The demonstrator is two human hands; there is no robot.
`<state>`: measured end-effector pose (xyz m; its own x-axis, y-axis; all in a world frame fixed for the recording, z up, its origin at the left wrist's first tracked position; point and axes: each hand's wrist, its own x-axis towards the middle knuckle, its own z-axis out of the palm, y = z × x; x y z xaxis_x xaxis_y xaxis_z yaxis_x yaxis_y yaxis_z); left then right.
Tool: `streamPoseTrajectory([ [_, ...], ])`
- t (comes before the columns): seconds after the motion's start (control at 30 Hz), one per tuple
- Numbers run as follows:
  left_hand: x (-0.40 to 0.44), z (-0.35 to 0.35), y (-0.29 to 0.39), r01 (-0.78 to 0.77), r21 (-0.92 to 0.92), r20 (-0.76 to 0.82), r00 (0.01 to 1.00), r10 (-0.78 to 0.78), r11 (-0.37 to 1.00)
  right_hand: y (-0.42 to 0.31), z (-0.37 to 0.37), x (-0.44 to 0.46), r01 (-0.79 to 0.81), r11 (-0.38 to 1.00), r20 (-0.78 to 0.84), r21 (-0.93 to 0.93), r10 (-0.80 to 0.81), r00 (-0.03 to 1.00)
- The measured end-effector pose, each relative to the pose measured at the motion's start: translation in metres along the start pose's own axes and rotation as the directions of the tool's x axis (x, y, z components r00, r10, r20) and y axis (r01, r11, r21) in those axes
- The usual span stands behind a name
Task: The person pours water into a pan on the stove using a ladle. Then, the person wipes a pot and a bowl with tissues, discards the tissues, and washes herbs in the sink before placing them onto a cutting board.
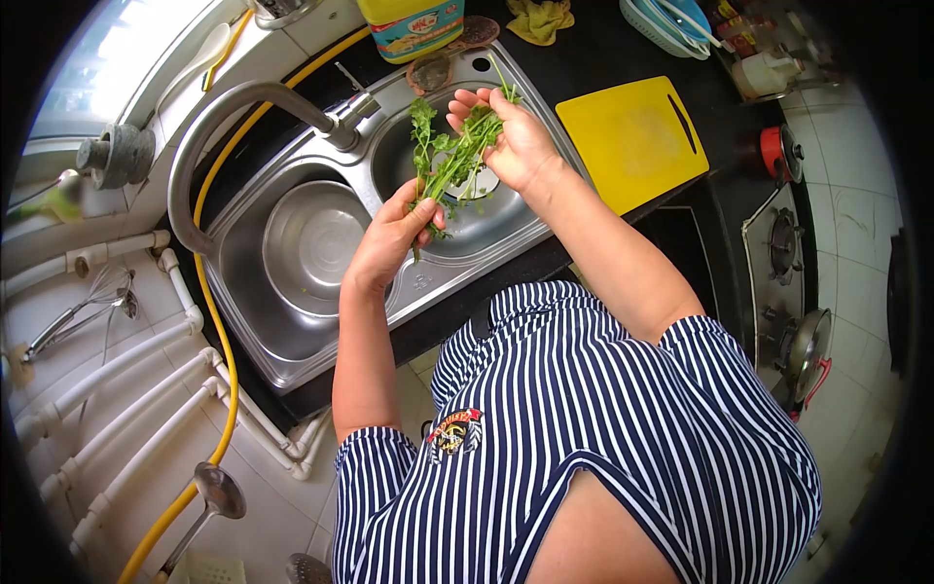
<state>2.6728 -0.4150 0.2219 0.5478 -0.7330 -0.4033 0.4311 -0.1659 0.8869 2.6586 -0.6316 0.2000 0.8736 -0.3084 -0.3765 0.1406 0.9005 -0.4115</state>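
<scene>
A bunch of leafy green herbs (pixel 455 163) is stretched between my hands above the right basin of the steel sink (pixel 404 292). My left hand (pixel 401 226) is closed around the lower end of the bunch, fingers curled on the stems. My right hand (pixel 511 136) holds the upper end, with the thumb pressed on the stems and the other fingers partly spread behind them. Part of a pale round item shows beneath the herbs in the right basin. In the left basin lies a large metal bowl (pixel 326 248).
A curved faucet (pixel 185 146) arches over the left basin. Right of the sink lies a yellow cutting board (pixel 628 146). A yellow jug (pixel 413 29) and yellow cloth (pixel 540 19) are behind. A yellow hose (pixel 219 316) runs along the left; a stove (pixel 778 282) is far right.
</scene>
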Motion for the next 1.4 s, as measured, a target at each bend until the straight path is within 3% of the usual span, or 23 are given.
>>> streamPoseTrajectory([
  [0.3, 0.006, 0.012, 0.016, -0.012, 0.1, -0.024, 1.0, 0.014, 0.995, -0.016, -0.003, 0.003, 0.003, 1.0, -0.055, 0.019, -0.002, 0.998],
  [0.43, 0.03, 0.032, 0.016, -0.018, 0.142, -0.003, 1.0, 0.018, 0.99, -0.045, -0.036, 0.006, -0.049, 0.993, 0.051, 0.103, 0.044, 0.998],
  [0.63, 0.093, 0.097, 0.015, -0.089, 0.307, 0.134, 0.99, 0.049, 0.948, -0.116, -0.087, -0.008, 0.123, 0.978, -0.097, 0.169, -0.108, 0.989],
  [0.7, 0.124, 0.123, 0.01, -0.103, 0.374, 0.174, 0.984, 0.039, 0.922, -0.145, -0.123, -0.005, 0.198, 0.976, -0.144, 0.094, -0.184, 0.972],
  [0.77, 0.153, 0.153, 0.005, -0.117, 0.456, 0.201, 0.979, 0.025, 0.882, -0.174, -0.15, -0.008, 0.238, 0.971, -0.337, -0.001, -0.224, 0.914],
  [0.87, 0.203, 0.179, -0.026, -0.252, 0.644, 0.262, 0.96, 0.101, 0.722, -0.206, -0.155, -0.024, 0.157, 0.976, -0.465, -0.149, -0.209, 0.86],
  [0.9, 0.211, 0.194, -0.023, -0.21, 0.706, 0.238, 0.97, 0.052, 0.676, -0.216, -0.168, -0.025, 0.158, 0.977, -0.471, -0.143, -0.208, 0.857],
  [0.97, 0.233, 0.208, -0.045, -0.387, 0.849, 0.306, 0.915, 0.262, 0.36, -0.237, -0.193, -0.024, 0.13, 0.959, -0.319, -0.251, -0.209, 0.925],
  [1.0, 0.236, 0.214, -0.046, -0.383, 0.851, 0.305, 0.918, 0.256, 0.359, -0.244, -0.194, -0.03, 0.077, 0.943, -0.318, -0.324, -0.185, 0.93],
  [1.03, 0.236, 0.22, -0.045, -0.335, 0.91, 0.278, 0.93, 0.239, 0.244, -0.25, -0.192, -0.036, 0.072, 0.945, -0.319, -0.318, -0.178, 0.931],
  [1.07, 0.227, 0.213, -0.044, -0.278, 0.951, 0.245, 0.945, 0.215, 0.135, -0.244, -0.182, -0.042, -0.004, 0.892, -0.368, -0.452, -0.182, 0.912],
  [1.1, 0.225, 0.221, -0.042, -0.267, 0.955, 0.236, 0.948, 0.213, 0.13, -0.251, -0.185, -0.043, -0.071, 0.816, -0.395, -0.573, -0.199, 0.897],
  [1.13, 0.22, 0.227, -0.041, -0.234, 0.971, 0.214, 0.937, 0.278, 0.042, -0.253, -0.196, -0.041, -0.044, 0.722, -0.294, -0.69, -0.224, 0.929],
  [1.17, 0.218, 0.233, -0.042, -0.184, 0.982, 0.188, 0.921, 0.34, -0.045, -0.258, -0.204, -0.043, -0.056, 0.727, -0.286, -0.685, -0.197, 0.938],
  [1.23, 0.211, 0.234, -0.046, -0.145, 0.985, 0.17, 0.886, 0.432, -0.09, -0.254, -0.186, -0.053, -0.092, 0.471, -0.304, -0.878, -0.399, 0.865],
  [1.3, 0.201, 0.23, -0.048, -0.157, 0.987, 0.157, 0.835, 0.527, -0.045, -0.257, -0.193, -0.055, 0.026, 0.376, -0.151, -0.926, -0.433, 0.888],
  [1.33, 0.191, 0.229, -0.037, -0.194, 0.981, 0.16, 0.774, 0.613, -0.011, -0.26, -0.198, -0.054, 0.079, 0.388, -0.109, -0.918, -0.439, 0.892],
  [1.37, 0.18, 0.217, -0.038, -0.154, 0.988, 0.13, 0.781, 0.61, -0.013, -0.263, -0.201, -0.053, 0.131, 0.399, -0.071, -0.908, -0.453, 0.889],
  [1.4, 0.168, 0.201, -0.041, -0.119, 0.971, -0.041, 0.772, 0.634, 0.207, -0.265, -0.197, -0.053, 0.134, 0.43, -0.073, -0.893, -0.432, 0.899],
])
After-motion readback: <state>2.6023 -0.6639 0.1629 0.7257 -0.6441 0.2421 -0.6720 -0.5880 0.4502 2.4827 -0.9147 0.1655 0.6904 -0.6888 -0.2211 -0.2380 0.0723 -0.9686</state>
